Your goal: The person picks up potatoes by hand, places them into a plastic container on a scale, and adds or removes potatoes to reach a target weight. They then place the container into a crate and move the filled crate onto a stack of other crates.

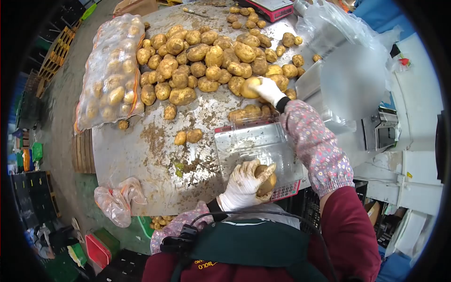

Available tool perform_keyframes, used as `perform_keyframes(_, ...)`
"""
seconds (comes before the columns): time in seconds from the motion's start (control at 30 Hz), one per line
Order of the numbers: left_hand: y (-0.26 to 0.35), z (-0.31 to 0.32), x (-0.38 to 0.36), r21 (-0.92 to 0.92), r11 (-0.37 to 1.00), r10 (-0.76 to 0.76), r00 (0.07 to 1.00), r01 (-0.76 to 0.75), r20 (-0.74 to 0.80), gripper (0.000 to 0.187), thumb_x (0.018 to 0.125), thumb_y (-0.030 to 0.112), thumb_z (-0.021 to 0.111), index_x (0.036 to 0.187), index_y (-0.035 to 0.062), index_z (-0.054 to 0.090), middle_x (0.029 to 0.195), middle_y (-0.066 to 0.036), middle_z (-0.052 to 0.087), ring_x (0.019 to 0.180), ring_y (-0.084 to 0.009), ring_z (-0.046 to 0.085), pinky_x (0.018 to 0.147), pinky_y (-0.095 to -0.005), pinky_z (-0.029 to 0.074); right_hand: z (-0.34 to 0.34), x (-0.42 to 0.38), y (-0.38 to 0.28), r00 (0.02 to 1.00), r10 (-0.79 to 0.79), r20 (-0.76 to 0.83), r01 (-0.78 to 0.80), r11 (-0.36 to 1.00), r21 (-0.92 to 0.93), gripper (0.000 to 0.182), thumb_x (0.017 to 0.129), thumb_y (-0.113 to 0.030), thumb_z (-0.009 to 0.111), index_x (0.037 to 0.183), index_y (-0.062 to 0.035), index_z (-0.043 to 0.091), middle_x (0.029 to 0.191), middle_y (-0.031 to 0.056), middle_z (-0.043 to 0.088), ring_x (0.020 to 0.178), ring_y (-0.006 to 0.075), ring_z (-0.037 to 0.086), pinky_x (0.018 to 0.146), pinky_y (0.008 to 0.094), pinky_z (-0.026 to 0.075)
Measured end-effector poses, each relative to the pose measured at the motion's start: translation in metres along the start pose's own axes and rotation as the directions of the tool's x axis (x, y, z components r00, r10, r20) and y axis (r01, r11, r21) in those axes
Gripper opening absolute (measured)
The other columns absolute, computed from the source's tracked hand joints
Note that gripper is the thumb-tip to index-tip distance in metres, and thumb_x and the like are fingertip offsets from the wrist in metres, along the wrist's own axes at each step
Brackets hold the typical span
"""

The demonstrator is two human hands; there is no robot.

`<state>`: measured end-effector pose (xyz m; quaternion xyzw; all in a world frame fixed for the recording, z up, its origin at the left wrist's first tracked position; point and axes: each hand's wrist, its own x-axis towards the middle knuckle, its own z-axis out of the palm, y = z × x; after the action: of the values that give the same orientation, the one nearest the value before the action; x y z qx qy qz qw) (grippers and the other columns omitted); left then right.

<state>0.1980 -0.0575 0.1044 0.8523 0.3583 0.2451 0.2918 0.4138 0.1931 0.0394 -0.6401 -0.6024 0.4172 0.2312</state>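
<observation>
My left hand (240,186), in a soiled white glove, is closed round a potato (267,182) over the near side of a red-edged scale (225,141). A clear plastic container (270,141) lies on the scale, right beside that hand. Farther off, my right hand (269,90), gloved in white, grips a yellowish potato (248,88) at the near right edge of a large potato pile (197,68). Several potatoes (251,111) lie just beyond the scale's far edge, partly behind the container. The scale's keypad (285,191) shows at its near right.
A mesh sack (109,75) full of potatoes lies along the table's left side. Two loose potatoes (193,136) sit on the dirt-covered metal table (122,174). Crumpled plastic bags (120,199) hang at its near left edge. Stacked clear containers (312,89) stand right; another scale (268,7) stands at the back.
</observation>
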Motion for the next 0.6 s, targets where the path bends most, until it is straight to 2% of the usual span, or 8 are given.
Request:
perform_keyframes(0.03, -0.002, 0.011, -0.002, 0.075, 0.997, -0.003, 0.998, -0.001, 0.058, 0.078, 0.066, 0.042, 0.079, 0.135, 0.0155, 0.054, 0.125, -0.018, 0.049, 0.115, -0.0368, 0.049, 0.097, -0.0487, 0.039, -0.010, -0.010, -0.007, 0.988, 0.130, 0.084, -0.155, 0.853, 0.499, 0.052, 0.087, -0.047, 0.063, 0.118, -0.0052, 0.062, 0.103, 0.0147, 0.071, 0.094, 0.0300, 0.070, 0.072, 0.0397, 0.058)
perform_keyframes(0.1, -0.008, 0.020, -0.003, 0.128, 0.989, -0.084, 0.992, 0.071, 0.096, 0.075, 0.069, 0.044, 0.076, 0.135, 0.0159, 0.054, 0.125, -0.018, 0.048, 0.115, -0.0366, 0.047, 0.098, -0.0507, 0.036, -0.027, -0.032, -0.018, 0.958, 0.120, 0.259, -0.285, 0.454, 0.844, 0.056, 0.092, -0.048, 0.056, 0.130, -0.0075, 0.050, 0.116, 0.0140, 0.066, 0.100, 0.0284, 0.068, 0.066, 0.0393, 0.059)
perform_keyframes(0.17, -0.011, 0.025, 0.001, 0.194, 0.975, -0.119, 0.993, 0.111, 0.026, 0.076, 0.067, 0.043, 0.077, 0.133, 0.0138, 0.055, 0.122, -0.018, 0.050, 0.113, -0.0356, 0.048, 0.097, -0.0508, 0.036, -0.038, -0.047, -0.012, 0.925, -0.016, 0.378, -0.363, 0.245, 0.899, 0.054, 0.093, -0.048, 0.055, 0.130, -0.0093, 0.052, 0.117, 0.0161, 0.064, 0.099, 0.0326, 0.067, 0.069, 0.0423, 0.060)
perform_keyframes(0.37, -0.019, 0.029, 0.007, 0.126, 0.991, -0.033, 0.993, 0.047, -0.109, 0.064, 0.068, 0.037, 0.078, 0.124, 0.0113, 0.061, 0.116, -0.015, 0.055, 0.109, -0.0339, 0.052, 0.096, -0.0490, 0.038, -0.055, -0.129, -0.023, 0.950, 0.104, 0.294, -0.307, 0.148, 0.940, 0.057, 0.092, -0.048, 0.054, 0.128, -0.0048, 0.054, 0.118, 0.0181, 0.064, 0.105, 0.0354, 0.065, 0.077, 0.0479, 0.059)
perform_keyframes(0.4, -0.019, 0.030, 0.005, 0.118, 0.992, -0.031, 0.989, 0.048, -0.144, 0.059, 0.068, 0.032, 0.078, 0.121, 0.0113, 0.062, 0.117, -0.014, 0.055, 0.110, -0.0332, 0.052, 0.097, -0.0484, 0.038, -0.059, -0.136, -0.014, 0.942, -0.010, 0.335, -0.322, 0.253, 0.912, 0.053, 0.093, -0.043, 0.056, 0.127, -0.0034, 0.055, 0.118, 0.0164, 0.065, 0.107, 0.0323, 0.064, 0.085, 0.0456, 0.057)
perform_keyframes(0.43, -0.022, 0.032, 0.004, 0.105, 0.994, 0.012, 0.983, 0.008, -0.183, 0.054, 0.069, 0.028, 0.078, 0.118, 0.0121, 0.063, 0.124, -0.013, 0.054, 0.115, -0.0332, 0.050, 0.100, -0.0487, 0.035, -0.061, -0.153, -0.015, 0.959, 0.056, 0.278, -0.276, 0.412, 0.868, 0.046, 0.092, -0.035, 0.060, 0.125, -0.0024, 0.057, 0.116, 0.0123, 0.066, 0.106, 0.0250, 0.064, 0.092, 0.0378, 0.053)
perform_keyframes(0.5, -0.025, 0.032, 0.002, 0.160, 0.986, 0.099, 0.957, -0.056, -0.273, 0.048, 0.070, 0.025, 0.077, 0.115, 0.0130, 0.064, 0.131, -0.013, 0.052, 0.123, -0.0339, 0.047, 0.106, -0.0499, 0.030, -0.067, -0.177, -0.008, 0.945, -0.160, 0.285, -0.013, 0.853, 0.521, 0.042, 0.090, -0.029, 0.066, 0.122, -0.0018, 0.059, 0.113, 0.0097, 0.066, 0.104, 0.0192, 0.063, 0.094, 0.0328, 0.049)
perform_keyframes(0.6, -0.029, 0.039, 0.000, 0.087, 0.996, 0.018, 0.952, 0.010, -0.307, 0.038, 0.075, 0.023, 0.074, 0.111, 0.0136, 0.063, 0.136, -0.015, 0.049, 0.131, -0.0364, 0.041, 0.112, -0.0532, 0.022, -0.052, -0.221, -0.022, 0.926, -0.087, 0.367, 0.111, 0.993, -0.047, 0.043, 0.085, -0.031, 0.073, 0.116, -0.0030, 0.061, 0.106, 0.0101, 0.068, 0.099, 0.0212, 0.064, 0.089, 0.0346, 0.050)
